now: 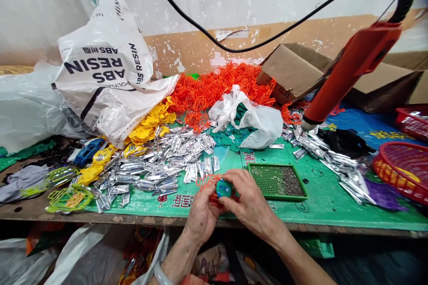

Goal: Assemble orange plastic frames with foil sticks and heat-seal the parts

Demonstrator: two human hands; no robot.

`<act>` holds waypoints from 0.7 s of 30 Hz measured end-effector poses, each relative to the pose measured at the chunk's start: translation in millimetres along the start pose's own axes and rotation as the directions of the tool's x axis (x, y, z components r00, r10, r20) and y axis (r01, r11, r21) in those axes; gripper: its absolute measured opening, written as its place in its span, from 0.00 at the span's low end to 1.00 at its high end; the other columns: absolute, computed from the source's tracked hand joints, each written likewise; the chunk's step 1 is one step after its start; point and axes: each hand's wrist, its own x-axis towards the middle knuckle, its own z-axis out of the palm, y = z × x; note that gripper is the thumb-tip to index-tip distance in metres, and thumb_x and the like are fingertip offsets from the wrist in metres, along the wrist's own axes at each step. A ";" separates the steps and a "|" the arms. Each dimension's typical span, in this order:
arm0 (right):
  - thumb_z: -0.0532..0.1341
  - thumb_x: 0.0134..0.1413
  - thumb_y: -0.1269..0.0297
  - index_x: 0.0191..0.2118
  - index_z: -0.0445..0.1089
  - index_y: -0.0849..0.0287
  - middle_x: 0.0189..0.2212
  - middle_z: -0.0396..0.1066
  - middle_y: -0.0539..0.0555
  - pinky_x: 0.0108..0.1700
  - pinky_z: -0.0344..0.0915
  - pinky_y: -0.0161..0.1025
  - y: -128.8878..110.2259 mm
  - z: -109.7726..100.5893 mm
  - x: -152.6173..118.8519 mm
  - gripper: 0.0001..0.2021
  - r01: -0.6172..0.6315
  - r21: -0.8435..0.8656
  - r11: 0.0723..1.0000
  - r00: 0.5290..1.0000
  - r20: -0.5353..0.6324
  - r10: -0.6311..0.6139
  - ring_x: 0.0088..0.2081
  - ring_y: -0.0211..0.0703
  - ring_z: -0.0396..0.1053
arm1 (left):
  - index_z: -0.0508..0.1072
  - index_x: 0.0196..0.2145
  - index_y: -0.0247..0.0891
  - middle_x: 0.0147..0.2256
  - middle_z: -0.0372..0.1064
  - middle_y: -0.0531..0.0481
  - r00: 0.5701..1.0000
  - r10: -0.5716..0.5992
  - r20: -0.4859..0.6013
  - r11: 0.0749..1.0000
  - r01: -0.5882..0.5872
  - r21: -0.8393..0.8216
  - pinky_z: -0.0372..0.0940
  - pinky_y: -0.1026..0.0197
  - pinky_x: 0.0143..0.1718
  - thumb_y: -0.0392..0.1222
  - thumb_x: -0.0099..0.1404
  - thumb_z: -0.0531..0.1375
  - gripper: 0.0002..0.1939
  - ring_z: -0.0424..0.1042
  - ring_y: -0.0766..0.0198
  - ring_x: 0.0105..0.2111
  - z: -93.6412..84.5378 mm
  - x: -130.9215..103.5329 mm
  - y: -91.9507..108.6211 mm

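Observation:
In front of me, at the near edge of the table, my left hand [203, 213] is closed on an orange plastic frame [206, 180]. A small blue-green translucent plastic piece [224, 188] sits against the frame, between my two hands. My right hand [249, 198] pinches this piece from the right side, thumb below and fingers above. Parts of the frame are hidden behind my fingers. Just right of my hands lies a green tray [267, 181] with small dark screws [291, 181] gathered at its right end. Silver plastic pieces [157, 160] lie in a heap to the left.
A red electric screwdriver [354, 67] hangs at the right on a black cable [234, 49]. Behind are a pile of orange frames [224, 82], a white plastic bag [265, 127] and cardboard boxes [297, 67]. Yellow parts [147, 127], a resin sack [107, 62] and a red basket [401, 173] flank these.

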 end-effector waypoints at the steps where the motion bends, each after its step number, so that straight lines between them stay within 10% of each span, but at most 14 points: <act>1: 0.64 0.47 0.81 0.47 0.67 0.58 0.45 0.68 0.56 0.49 0.61 0.50 -0.4 0.8 0.4 0.21 -0.005 0.001 1.000 1.000 0.001 0.005 0.47 0.52 0.62 | 0.79 0.36 0.35 0.32 0.77 0.50 1.000 -0.001 0.000 1.000 0.001 0.000 0.70 0.65 0.28 0.44 0.54 0.70 0.13 0.72 0.66 0.28 -0.5 0.2 -0.2; 21: 0.66 0.46 0.81 0.48 0.70 0.59 0.40 0.69 0.54 0.43 0.61 0.46 -7.2 5.5 -4.1 0.22 -0.015 -0.116 0.993 0.997 -0.083 0.005 0.41 0.50 0.62 | 0.80 0.38 0.37 0.34 0.77 0.51 0.995 0.052 0.091 0.995 -0.059 0.081 0.69 0.65 0.35 0.38 0.50 0.72 0.16 0.73 0.65 0.31 -4.3 -1.9 -2.6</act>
